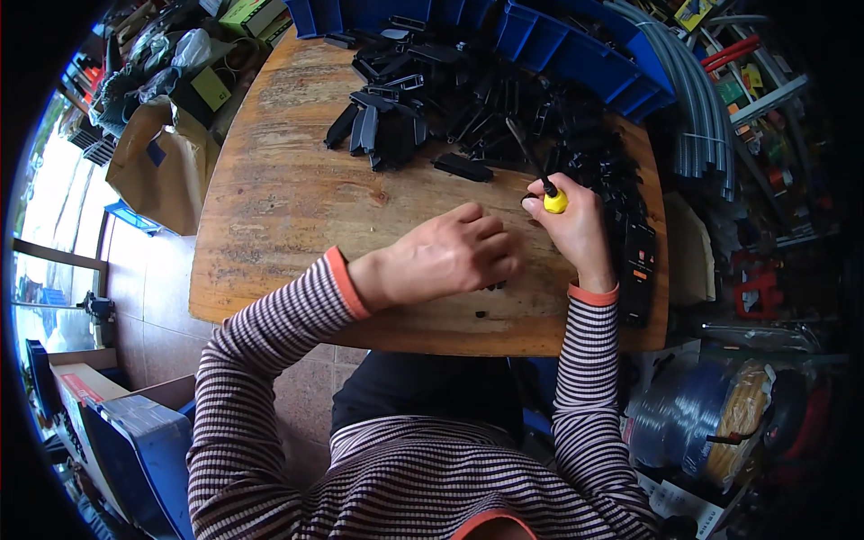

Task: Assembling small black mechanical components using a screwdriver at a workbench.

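At the upper left of the frame a brown paper bag [162, 166] sits beside the round wooden table [270, 207]. At centre the left hand [450, 256] lies curled, knuckles up, over a small black part that is barely visible. Just right, the right hand [576, 225] grips a yellow-handled screwdriver [540, 171], shaft angled up-left toward the pile of black plastic parts [477, 99] below the blue bins [576, 49]

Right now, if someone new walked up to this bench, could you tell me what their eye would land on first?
Probably the yellow-handled screwdriver gripped in the right hand at the middle of the wooden table, with the left hand closed over something small beside it. Next, the heap of black plastic parts across the table's far side, against the blue bins.
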A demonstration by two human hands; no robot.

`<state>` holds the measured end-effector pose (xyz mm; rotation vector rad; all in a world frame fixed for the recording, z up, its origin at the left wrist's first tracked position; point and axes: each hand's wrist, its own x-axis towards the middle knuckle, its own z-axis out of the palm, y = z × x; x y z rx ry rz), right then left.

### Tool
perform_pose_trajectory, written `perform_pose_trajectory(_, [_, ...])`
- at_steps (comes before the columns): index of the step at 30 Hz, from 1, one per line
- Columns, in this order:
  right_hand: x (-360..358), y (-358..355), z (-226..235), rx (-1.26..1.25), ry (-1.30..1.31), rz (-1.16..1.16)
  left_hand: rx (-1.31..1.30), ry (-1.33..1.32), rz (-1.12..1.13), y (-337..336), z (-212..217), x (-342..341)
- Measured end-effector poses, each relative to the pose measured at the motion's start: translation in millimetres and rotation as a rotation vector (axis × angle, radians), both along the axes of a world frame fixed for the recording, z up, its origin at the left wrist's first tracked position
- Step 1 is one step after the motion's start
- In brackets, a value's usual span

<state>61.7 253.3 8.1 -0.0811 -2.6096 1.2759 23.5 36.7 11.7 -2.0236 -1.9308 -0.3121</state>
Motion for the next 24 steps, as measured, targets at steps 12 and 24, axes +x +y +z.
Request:
perform_pose_trajectory(12, [20,-25,9,0.245,0.145,0.156,0.009,-0.081,0.068,4,-21,22])
perform_pose_trajectory(24, [27,-32,11,0.566,0.273,0.286,0.043,-0.05,0.064,2,-25,27])
